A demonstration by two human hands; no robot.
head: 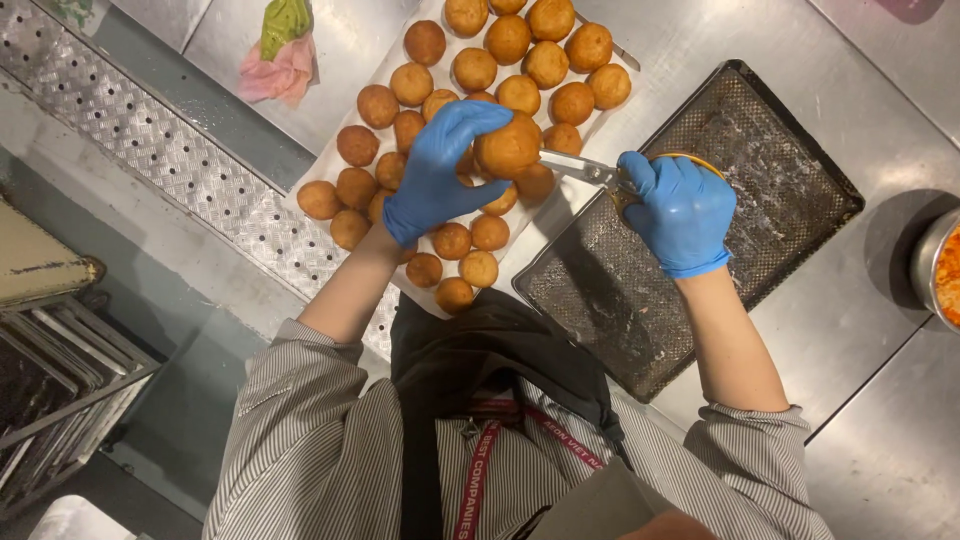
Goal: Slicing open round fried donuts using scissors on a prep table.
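My left hand (pixel 436 172), in a blue glove, holds one round golden-brown fried bun (pixel 508 147) above a paper-lined tray (pixel 337 148) covered with several more such buns (pixel 510 40). My right hand (pixel 682 212), also gloved in blue, grips scissors with yellow handles (pixel 583 170); their metal blades point left and touch the held bun's right side. The right hand hovers over an empty dark perforated baking tray (pixel 760 170).
Everything stands on a steel worktable (pixel 880 90). A pink and green cloth (pixel 280 52) lies at the far left of it. A metal container (pixel 938 268) with orange contents sits at the right edge. A rack of trays (pixel 60 380) stands on the floor at left.
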